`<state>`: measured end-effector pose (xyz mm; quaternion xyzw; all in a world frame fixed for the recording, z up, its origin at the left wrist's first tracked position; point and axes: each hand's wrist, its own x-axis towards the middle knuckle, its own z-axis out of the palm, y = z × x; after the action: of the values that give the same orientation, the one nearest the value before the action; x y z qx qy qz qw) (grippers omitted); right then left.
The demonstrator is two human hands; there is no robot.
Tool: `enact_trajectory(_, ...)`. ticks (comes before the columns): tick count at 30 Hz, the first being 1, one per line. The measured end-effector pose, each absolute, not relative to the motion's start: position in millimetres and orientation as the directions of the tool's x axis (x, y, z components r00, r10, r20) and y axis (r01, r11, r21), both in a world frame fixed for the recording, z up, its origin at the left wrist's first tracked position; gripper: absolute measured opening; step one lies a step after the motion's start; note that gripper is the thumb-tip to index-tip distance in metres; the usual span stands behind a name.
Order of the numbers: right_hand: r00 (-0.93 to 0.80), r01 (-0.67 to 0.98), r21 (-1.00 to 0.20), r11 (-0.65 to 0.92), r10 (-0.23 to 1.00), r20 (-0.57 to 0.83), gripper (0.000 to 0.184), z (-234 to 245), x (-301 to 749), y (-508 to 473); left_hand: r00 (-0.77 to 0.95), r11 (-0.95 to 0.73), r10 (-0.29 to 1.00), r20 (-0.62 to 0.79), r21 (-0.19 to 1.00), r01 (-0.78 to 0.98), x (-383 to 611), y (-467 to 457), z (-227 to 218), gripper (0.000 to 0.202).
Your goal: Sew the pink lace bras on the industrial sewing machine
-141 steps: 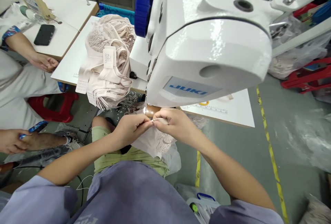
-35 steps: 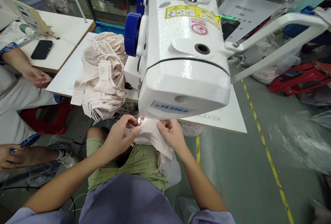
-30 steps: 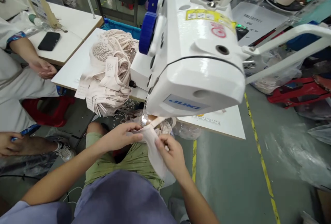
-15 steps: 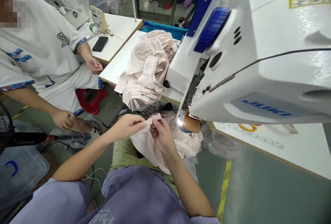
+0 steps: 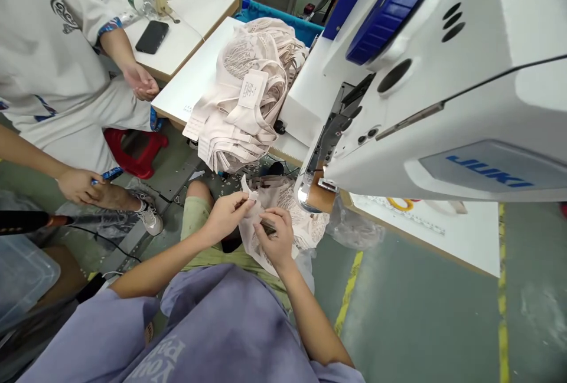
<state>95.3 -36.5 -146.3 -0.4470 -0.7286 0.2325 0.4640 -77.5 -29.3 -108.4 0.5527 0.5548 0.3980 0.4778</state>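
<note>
Both forearms come up from the bottom of the frame, left hand and right hand pinched shut, fingertips nearly touching mid-frame.

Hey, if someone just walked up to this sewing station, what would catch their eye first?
Probably the big white sewing machine with its blue handwheel, filling the upper right. Below it, the left hand and right hand pinch a pale lace garment over the lap. A heap of beige lace garments sits on the white table left of the machine.
</note>
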Motion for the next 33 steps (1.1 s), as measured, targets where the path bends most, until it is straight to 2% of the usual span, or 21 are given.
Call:
enact_trajectory(2,-0.172,0.429,-0.741,0.517,0.852,0.495,0.022,-134,101,-35,0.131,-0.005,0.991,-0.039,0.950,0.313,-79,-34,-95,0.031)
enact_trajectory(5,-0.199,0.439,-0.730,0.523,0.850,0.489,0.028,-116,103,-30,0.219,0.000,0.974,-0.058,0.966,0.257,-78,-38,-80,0.032)
enact_trajectory(10,-0.158,0.516,-0.711,0.478,0.869,0.469,0.021,-110,102,-28,0.204,0.128,0.966,-0.160,0.978,0.162,-69,-38,-76,0.033)
enact_trajectory(13,-0.150,0.561,-0.648,0.515,0.833,0.532,0.021,-121,102,-34,0.162,0.135,0.973,-0.163,0.976,0.174,-60,-35,-79,0.034)
enact_trajectory(15,-0.242,0.574,-0.579,0.579,0.795,0.556,0.024,-129,109,-32,0.114,0.127,0.981,-0.155,0.968,0.216,-56,-31,-79,0.036)
enact_trajectory(18,-0.433,0.608,-0.482,0.631,0.772,0.466,0.023,-135,151,-7,0.094,0.092,0.987,-0.131,0.936,0.341,-57,-25,-80,0.040)
enact_trajectory(20,-0.353,0.741,-0.421,0.522,0.837,0.417,0.024,-127,201,25,0.121,0.040,0.987,-0.103,0.900,0.435,-61,-21,-83,0.042)
enact_trajectory(22,-0.079,0.912,-0.343,0.227,0.915,0.396,0.035,-108,260,62,0.161,-0.017,0.984,-0.071,0.872,0.489,-62,-19,-84,0.043)
enact_trajectory(24,0.132,0.983,-0.154,-0.096,0.960,0.246,0.040,-86,311,96,0.206,-0.048,0.977,-0.063,0.868,0.494,-59,-21,-84,0.044)
enact_trajectory(29,0.027,0.994,-0.104,-0.015,0.993,0.114,0.036,-63,359,126,0.297,-0.024,0.949,-0.106,0.915,0.402,-49,-24,-73,0.039)
enact_trajectory(31,-0.024,0.997,-0.075,0.032,0.994,0.102,0.037,-71,358,109,0.301,0.030,0.942,-0.148,0.931,0.364,-51,-23,-69,0.040)
enact_trajectory(33,-0.056,0.992,-0.103,0.071,0.988,0.146,0.040,-82,352,76,0.299,0.105,0.935,-0.192,0.953,0.283,-56,-23,-69,0.042)
